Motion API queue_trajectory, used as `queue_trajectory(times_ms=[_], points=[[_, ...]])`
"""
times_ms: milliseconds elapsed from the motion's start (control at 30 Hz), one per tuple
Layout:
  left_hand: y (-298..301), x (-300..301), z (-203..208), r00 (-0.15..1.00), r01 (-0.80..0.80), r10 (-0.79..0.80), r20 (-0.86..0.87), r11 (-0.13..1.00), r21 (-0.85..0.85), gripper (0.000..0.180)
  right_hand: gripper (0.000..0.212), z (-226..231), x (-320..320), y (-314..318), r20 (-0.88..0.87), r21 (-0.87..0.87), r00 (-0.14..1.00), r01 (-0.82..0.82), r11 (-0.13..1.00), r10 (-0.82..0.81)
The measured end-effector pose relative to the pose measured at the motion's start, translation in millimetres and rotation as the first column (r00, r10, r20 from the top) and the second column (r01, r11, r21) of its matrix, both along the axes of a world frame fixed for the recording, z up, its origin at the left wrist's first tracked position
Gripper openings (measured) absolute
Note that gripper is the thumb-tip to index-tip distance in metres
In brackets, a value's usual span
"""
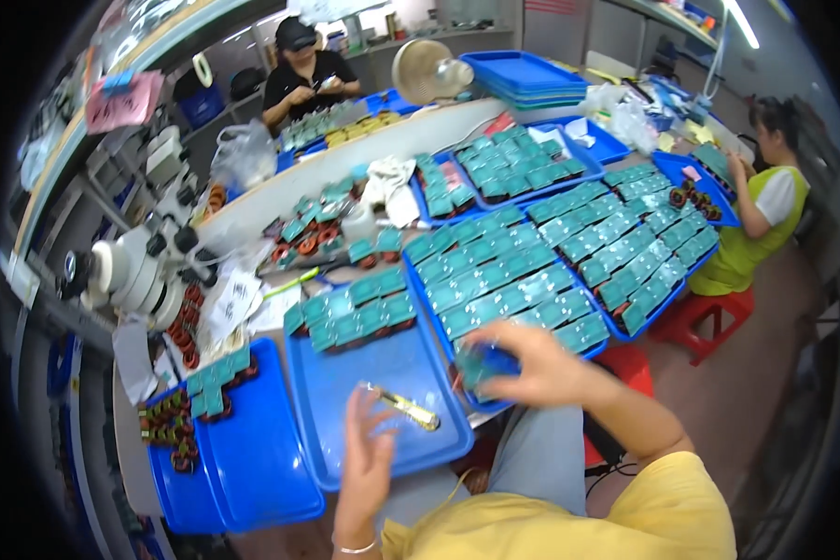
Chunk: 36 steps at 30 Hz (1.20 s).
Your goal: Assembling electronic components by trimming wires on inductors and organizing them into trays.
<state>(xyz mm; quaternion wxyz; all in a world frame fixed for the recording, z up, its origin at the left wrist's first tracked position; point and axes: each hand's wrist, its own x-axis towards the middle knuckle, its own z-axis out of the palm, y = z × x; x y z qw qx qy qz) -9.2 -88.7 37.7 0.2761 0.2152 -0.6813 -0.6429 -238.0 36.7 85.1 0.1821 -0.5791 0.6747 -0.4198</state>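
Observation:
My right hand grips a green square-topped part with its thumb and fingers, above the near edge of a tray full of similar parts. The part is blurred, and its underside cannot be made out. My left hand is open, fingers apart, over the near side of a blue tray. Just beside its fingertips is a slim, shiny silver-and-gold tool, whose kind I cannot tell. Rows of green-topped parts stand at that tray's far end.
Trays of green-topped parts stand to the right. Another blue tray, partly filled, lies left. A microscope, papers and a white cloth are behind. One person works across the bench, another at right.

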Motion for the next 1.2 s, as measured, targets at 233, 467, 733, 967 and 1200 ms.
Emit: queue_trajectory(times_ms=[233, 467, 733, 967, 1200], points=[[-47, 74, -26, 0.837, -0.473, 0.499, 0.225, 0.866, -0.162, 0.036, 0.055, -9, -291, 7, -0.269, -0.275, 0.616, 0.688, 0.672, -0.741], [-59, 175, -56, 0.519, -0.646, 0.826, 0.220, 0.548, -0.532, 0.029, 0.051, -102, -495, -29, -0.634, -0.275, 0.247, 0.814, 0.512, -0.733], [-127, 146, -25, 0.464, -0.448, 0.873, 0.148, 0.376, -0.811, 0.026, 0.055, -148, -636, 17, -0.599, -0.078, 0.583, 0.640, 0.765, -0.549], [-215, 87, -16, 0.595, 0.056, 0.771, 0.226, 0.240, -0.969, 0.053, 0.055, -103, -543, 37, -0.618, -0.152, 0.556, 0.609, 0.778, -0.556], [-245, 81, -37, 0.637, 0.105, 0.707, 0.306, 0.315, -0.943, 0.056, 0.047, -50, -331, 59, -0.509, -0.312, 0.734, 0.329, 0.892, -0.449]])
